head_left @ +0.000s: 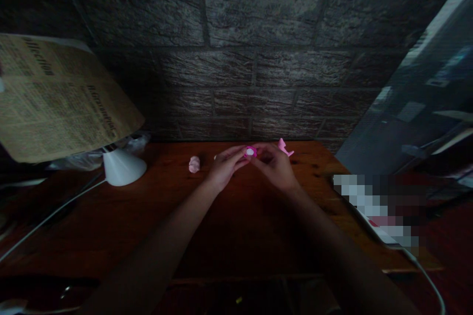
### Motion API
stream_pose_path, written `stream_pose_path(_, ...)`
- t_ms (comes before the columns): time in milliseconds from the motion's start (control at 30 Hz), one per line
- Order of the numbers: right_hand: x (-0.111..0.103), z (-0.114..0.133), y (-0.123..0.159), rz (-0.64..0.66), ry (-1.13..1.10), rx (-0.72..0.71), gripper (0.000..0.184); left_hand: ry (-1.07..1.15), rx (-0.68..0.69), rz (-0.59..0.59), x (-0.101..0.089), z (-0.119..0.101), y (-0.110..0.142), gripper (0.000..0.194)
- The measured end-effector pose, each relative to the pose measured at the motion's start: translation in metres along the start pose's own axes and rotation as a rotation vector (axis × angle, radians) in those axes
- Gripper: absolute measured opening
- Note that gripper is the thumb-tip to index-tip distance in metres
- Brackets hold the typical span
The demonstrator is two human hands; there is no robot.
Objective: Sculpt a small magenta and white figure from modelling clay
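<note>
Both my hands meet over the far middle of a dark wooden table [236, 221]. My left hand [223, 167] and my right hand [275, 165] pinch the same small round pink thing with a white centre [250, 152] between their fingertips. A pale pink lump [194, 164] lies on the table just left of my left hand. A small bright pink shape [285, 147] stands behind my right hand, near the wall.
A white cone-shaped lamp base [121, 166] with a cable stands at the left, under a sheet of old newsprint [59, 98]. A brick-pattern wall [236, 49] backs the table. A white cable and a blurred-out object [377, 206] lie at the right edge.
</note>
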State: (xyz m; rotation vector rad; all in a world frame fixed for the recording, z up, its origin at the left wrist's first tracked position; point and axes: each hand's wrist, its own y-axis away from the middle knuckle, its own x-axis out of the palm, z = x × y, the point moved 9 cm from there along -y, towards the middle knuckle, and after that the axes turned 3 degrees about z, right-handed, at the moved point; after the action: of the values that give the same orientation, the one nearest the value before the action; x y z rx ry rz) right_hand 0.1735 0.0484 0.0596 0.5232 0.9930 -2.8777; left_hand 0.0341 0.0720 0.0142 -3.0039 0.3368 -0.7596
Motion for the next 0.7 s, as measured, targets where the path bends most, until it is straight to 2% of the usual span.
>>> stream_pose_path(300, -0.003, 0.000, 0.000, -0.010, 0.062, 0.007, 0.022, 0.011, 0.025, -0.004, -0.002, 0.001, -0.002, 0.011)
stream_pose_path(700, -0.006, -0.012, -0.003, -0.034, -0.108, 0.128, 0.026, -0.064, 0.065, 0.058, 0.004, -0.001, -0.002, 0.020)
